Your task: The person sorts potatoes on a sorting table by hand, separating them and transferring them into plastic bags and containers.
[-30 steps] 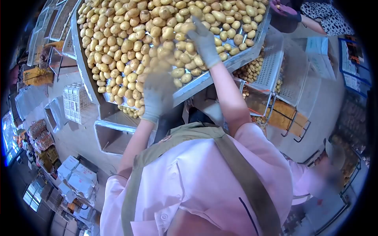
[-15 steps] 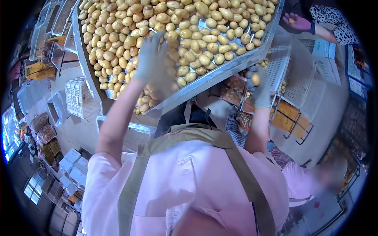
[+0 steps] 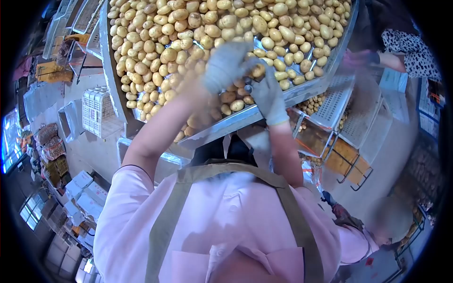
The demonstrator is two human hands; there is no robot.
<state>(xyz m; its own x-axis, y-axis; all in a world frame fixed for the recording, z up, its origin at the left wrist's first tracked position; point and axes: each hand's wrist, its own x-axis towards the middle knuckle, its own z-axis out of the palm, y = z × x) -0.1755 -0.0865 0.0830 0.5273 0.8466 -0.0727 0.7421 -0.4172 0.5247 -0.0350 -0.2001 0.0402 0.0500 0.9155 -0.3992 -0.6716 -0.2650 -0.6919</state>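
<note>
Many yellow potatoes (image 3: 188,35) cover a metal-edged sorting table (image 3: 231,126) in front of me. My right hand (image 3: 270,99), in a pale glove with dark fingertips, is over the near part of the potatoes, its fingers curled around a single potato (image 3: 257,71). Close beside it on the left, my gloved left hand (image 3: 225,68) hovers over the potatoes with its fingers towards the right hand. Motion smears the left fingers, so their grip is unclear.
White perforated crates (image 3: 336,106) stand right of the table, with potatoes (image 3: 311,104) by them. A white crate (image 3: 96,111) sits on the floor at left. A co-worker's pink-gloved hand (image 3: 356,59) is at the table's right edge; another person (image 3: 361,243) is at lower right.
My right hand has come from beyond the table's right edge back over the potatoes. My left hand has moved right, close to it. The view has shifted slightly.
</note>
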